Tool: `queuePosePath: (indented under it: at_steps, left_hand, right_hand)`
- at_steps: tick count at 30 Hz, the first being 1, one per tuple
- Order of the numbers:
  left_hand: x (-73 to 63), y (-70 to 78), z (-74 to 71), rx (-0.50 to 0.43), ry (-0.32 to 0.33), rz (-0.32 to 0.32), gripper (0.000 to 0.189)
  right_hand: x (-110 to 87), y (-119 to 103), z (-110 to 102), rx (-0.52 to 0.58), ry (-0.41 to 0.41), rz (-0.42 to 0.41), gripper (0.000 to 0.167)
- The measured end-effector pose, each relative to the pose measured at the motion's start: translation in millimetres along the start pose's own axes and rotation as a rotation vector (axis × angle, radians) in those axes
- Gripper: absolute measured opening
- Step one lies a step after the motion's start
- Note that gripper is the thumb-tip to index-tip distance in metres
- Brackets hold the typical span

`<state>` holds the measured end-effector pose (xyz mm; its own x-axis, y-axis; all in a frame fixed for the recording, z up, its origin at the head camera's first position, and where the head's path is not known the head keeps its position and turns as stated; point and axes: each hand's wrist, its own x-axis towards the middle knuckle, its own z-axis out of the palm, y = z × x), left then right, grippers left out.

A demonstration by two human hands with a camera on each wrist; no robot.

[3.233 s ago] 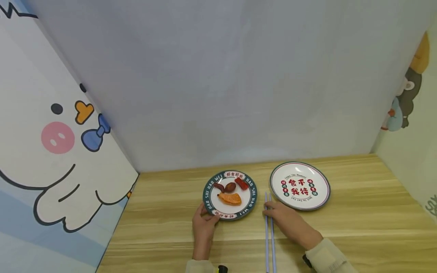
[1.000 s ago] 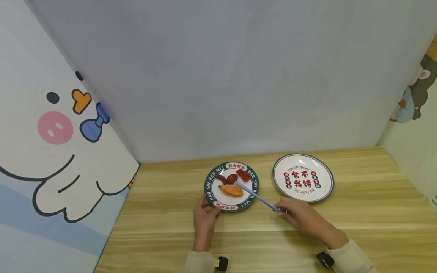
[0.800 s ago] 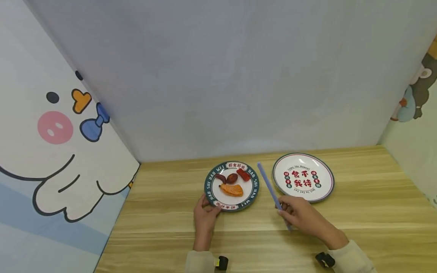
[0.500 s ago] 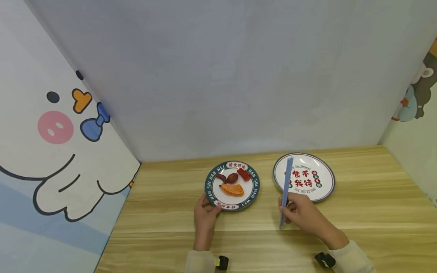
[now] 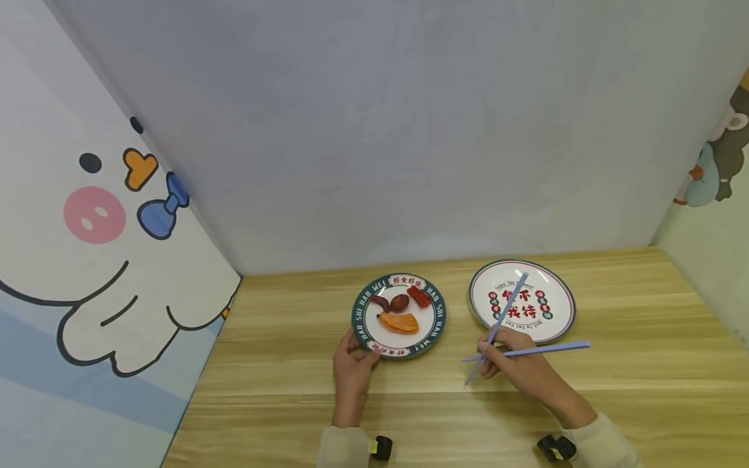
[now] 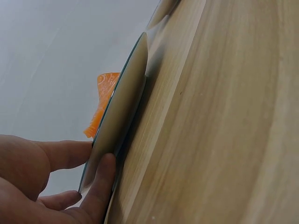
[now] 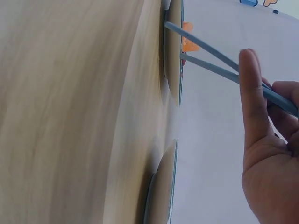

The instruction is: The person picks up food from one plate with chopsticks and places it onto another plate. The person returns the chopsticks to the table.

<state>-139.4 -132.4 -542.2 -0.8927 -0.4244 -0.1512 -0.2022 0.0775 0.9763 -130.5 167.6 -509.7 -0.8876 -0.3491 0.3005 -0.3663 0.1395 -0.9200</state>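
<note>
1. Two slim lavender-blue chopsticks [image 5: 547, 349] are gripped in the right hand [image 5: 515, 369], above the worktop, crossing at the fingers; their spread thin tips point leftward, probably splayed for pinching.
2. The left hand [image 5: 354, 370] pinches the near-left rim of a round white plate with a lettered dark-green border [image 5: 440, 325], likely to steady it.
3. On that plate lie an orange, wedge-shaped slice [image 5: 399, 323], a brown oval piece [image 5: 400, 303], a dark-red curved piece [image 5: 380, 303] and a red chunk [image 5: 419, 297].
4. A white plate with red characters [image 5: 556, 294] sits rightward, partly covered by one chopstick in the head view.
5. Grey backdrop [image 5: 409, 130] behind; wood-grained worktop [image 5: 263, 364] beneath.
</note>
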Motion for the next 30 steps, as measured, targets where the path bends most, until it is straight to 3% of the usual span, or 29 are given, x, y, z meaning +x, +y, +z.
queuePosePath:
  at_steps: [9, 18, 24, 30]
  left_hand:
    - [-0.4, 1.5, 0.4, -0.001, 0.002, 0.001, 0.078]
    - [-0.5, 0.1, 0.7, 0.011, 0.005, -0.008, 0.076]
    - [-0.1, -0.6, 0.8, 0.007, 0.005, -0.007, 0.076]
    - [-0.6, 1.4, 1.1, 0.011, 0.007, -0.006, 0.076]
  right_hand:
    - [1.2, -3.5, 3.1, 0.018, 0.097, 0.009, 0.011]
    - [-0.6, -5.5, 6.4, 0.062, 0.075, 0.013, 0.008]
    - [-1.3, -5.3, 8.6, 0.067, 0.063, 0.042, 0.024]
    - [-0.1, -6.2, 10.9, 0.142, 0.042, 0.098, 0.026]
